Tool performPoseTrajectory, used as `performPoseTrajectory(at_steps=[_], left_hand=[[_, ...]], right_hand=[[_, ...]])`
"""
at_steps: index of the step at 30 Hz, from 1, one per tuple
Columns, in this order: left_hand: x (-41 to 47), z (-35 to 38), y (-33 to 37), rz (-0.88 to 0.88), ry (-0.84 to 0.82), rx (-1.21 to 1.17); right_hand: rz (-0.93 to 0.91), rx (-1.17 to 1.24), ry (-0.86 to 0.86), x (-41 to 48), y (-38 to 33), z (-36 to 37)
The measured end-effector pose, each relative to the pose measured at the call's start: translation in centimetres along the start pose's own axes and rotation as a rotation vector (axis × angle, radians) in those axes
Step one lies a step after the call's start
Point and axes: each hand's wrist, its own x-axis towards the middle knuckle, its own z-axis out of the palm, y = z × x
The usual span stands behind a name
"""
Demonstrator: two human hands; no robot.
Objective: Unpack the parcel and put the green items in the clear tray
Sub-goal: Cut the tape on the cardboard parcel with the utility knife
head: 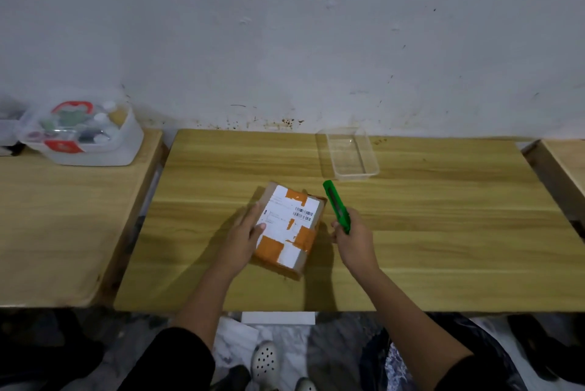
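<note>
A brown cardboard parcel [289,226] with orange tape and a white shipping label lies closed in the middle of the wooden table [427,232]. My left hand [243,235] rests flat on its left side, fingers spread. Just right of the parcel, my right hand [351,238] grips a green utility knife [336,205] that points up and away toward the wall. A clear plastic tray [348,153] stands with nothing in it at the back of the table, beyond the knife.
A lidded white plastic box [82,134] with small colourful items sits on a second table at the left. Another table edge [563,162] shows at the far right. Below the front edge are feet in white clogs [266,362].
</note>
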Motion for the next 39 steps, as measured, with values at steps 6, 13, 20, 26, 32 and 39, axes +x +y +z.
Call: performPoseTrajectory(at_steps=[6,13,20,26,32,39], left_hand=[[0.7,1.5,1.9,-0.352,0.439,-0.077],[2.5,-0.8,1.2,-0.218,0.279,-0.075],[5.6,-2.4,1.1,-0.239,0.379,-0.097],[4.7,-1.9,0.6,-0.230,0.344,-0.122],[4.2,-1.4,0.2,-0.217,0.330,-0.160],[4.4,-0.9,-0.6,-0.224,0.328,-0.202]], right_hand=[[-0.010,0.134,-0.176,1.6,-2.5,0.1],[-0.077,-0.072,-0.133,3.9,-3.7,0.9],[-0.116,-0.135,-0.059,4.8,-4.0,2.3],[-0.113,-0.153,0.003,4.4,-4.1,2.6],[-0.129,-0.175,0.026,3.6,-4.1,2.6],[-0.125,-0.237,0.020,2.8,-3.4,2.5]])
